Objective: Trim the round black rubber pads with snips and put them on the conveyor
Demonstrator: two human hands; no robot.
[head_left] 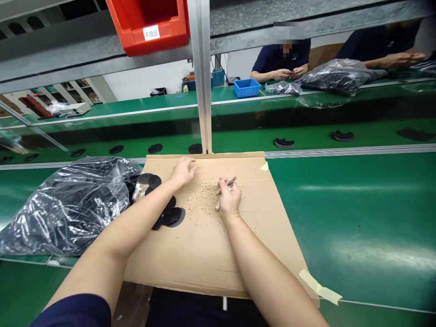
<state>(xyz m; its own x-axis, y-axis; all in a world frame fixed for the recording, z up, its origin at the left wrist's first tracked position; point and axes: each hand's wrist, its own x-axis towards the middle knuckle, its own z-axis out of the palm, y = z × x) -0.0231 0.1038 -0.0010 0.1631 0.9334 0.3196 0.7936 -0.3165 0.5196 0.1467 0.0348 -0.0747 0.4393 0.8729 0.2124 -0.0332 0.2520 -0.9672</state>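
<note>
My right hand [230, 199] is closed around a pair of nippers [233, 180], jaws pointing up and away, over the middle of a cardboard sheet [204, 259]. My left hand [183, 171] hovers near the far edge of the cardboard, its fingers spread and nothing visible in them. Tiny dark scraps [200, 200] lie scattered between the two hands. Flat round black parts [172, 217] are piled on the cardboard's left side, partly hidden by my left forearm. Beside them, a large clear plastic bag [78, 204] holds more black parts.
Beyond the cardboard, a green conveyor belt [235, 141] carries several black parts [284, 143]. A metal post [200, 77] rises at the far edge. A red bin [150, 27] hangs overhead. Across the belt, two people work near a blue basket [247, 88] and plastic bags [337, 77].
</note>
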